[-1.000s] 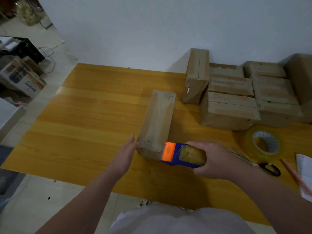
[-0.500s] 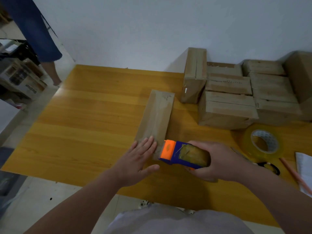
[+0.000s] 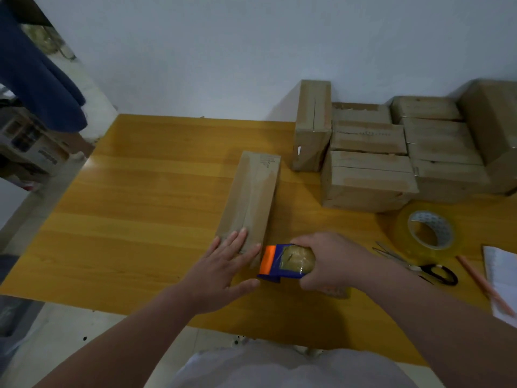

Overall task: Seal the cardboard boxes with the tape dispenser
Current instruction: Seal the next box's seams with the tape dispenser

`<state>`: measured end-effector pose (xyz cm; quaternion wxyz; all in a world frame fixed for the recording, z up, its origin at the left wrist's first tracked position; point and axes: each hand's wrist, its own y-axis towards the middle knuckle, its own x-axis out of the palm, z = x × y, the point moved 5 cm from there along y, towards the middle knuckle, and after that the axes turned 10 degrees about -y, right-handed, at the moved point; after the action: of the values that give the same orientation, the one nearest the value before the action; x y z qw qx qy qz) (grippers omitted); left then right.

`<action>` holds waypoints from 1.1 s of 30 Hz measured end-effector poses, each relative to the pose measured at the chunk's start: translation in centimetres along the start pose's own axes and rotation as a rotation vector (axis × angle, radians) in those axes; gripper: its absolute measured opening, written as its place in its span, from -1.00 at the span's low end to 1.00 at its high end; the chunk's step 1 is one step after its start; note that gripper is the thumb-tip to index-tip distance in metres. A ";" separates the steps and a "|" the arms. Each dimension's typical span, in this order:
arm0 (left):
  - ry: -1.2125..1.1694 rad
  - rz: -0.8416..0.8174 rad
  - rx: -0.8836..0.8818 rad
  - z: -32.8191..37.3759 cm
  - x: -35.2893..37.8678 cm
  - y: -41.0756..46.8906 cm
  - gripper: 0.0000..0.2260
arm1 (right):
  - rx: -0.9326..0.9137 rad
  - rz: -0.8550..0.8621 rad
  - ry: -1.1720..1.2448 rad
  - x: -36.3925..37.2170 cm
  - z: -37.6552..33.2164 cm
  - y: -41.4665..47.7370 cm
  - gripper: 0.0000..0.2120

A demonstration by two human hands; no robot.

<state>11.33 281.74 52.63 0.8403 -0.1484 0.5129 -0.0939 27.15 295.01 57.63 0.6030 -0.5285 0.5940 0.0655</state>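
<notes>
- Lying flat on the table (image 3: 140,219), the box (image 3: 253,191) has its long side running away from the person, and a glossy strip of tape runs down the middle of its top (the far end is hard to trace).
- Its near end is under the left hand (image 3: 223,266), which presses down with the fingers straight and slightly spread and the thumb stretched out to the side.
- Just right of that near end is the dispenser (image 3: 282,261), blue with an orange front edge next to the box's corner; I cannot tell whether it touches the box.
- The right hand (image 3: 333,260) grips the dispenser, with the fingers and thumb curled round its roll.
- Behind and to the right, a stack (image 3: 369,177) of more boxes sits against the wall (image 3: 251,51), with an upright box (image 3: 313,124) at its left end.
- Right of the hands, a tape roll (image 3: 428,232) lies on the table, with scissors (image 3: 432,270) just in front of it, then a pencil (image 3: 486,287) and paper (image 3: 503,278) at the frame's edge.
</notes>
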 end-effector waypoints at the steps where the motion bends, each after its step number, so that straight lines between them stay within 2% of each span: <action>1: 0.008 0.001 0.002 0.0 0.0 0.0 -0.30 | 0.003 -0.003 -0.013 -0.3 -0.2 0.2 -0.31; 3: 0.029 0.004 0.007 0.0 0.1 0.1 -0.29 | 0.025 -0.015 0.001 -0.7 -0.3 0.7 -0.36; 6: 0.054 0.016 0.016 0.0 0.1 0.1 -0.28 | 0.055 -0.100 0.147 -0.7 0.3 1.7 -0.53; 11: 0.109 0.013 0.021 0.0 0.1 0.1 -0.28 | 0.111 -0.179 0.307 -0.1 1.1 2.3 -0.55; 16: 0.147 0.026 -0.012 0.1 -0.2 0.1 -0.17 | 0.209 -0.217 0.316 0.7 1.9 2.2 -0.38; 19: 0.151 0.068 -0.023 0.1 -0.4 0.3 -0.18 | 0.273 -0.261 0.202 0.8 3.0 1.8 -0.51; 22: 0.144 0.157 -0.038 0.3 -0.6 0.5 -0.27 | 0.309 -0.288 0.076 1.6 4.3 1.2 -0.45; 24: 0.164 0.199 -0.060 0.5 -0.9 1.0 -0.35 | 0.317 -0.186 0.147 1.5 5.0 0.7 -0.38; 26: 0.217 0.266 -0.056 0.4 -1.1 1.2 -0.39 | 0.335 0.002 0.240 0.9 5.7 0.0 -0.41; 29: 0.243 0.409 0.074 0.4 -1.7 1.4 -0.44 | 0.340 0.243 0.206 1.1 6.8 -0.6 -0.38; 31: 0.283 0.429 0.107 0.3 -2.1 1.4 -0.58 | 0.350 0.292 0.120 2.1 7.4 -0.8 -0.33; 33: 0.293 0.498 0.142 0.7 -3.8 1.2 -0.79 | 0.391 0.268 0.048 3.0 7.8 -1.2 -0.28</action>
<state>10.20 284.13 55.65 0.7628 0.0561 0.6415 0.0589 33.96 298.41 53.87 0.6655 -0.3196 0.6744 0.0158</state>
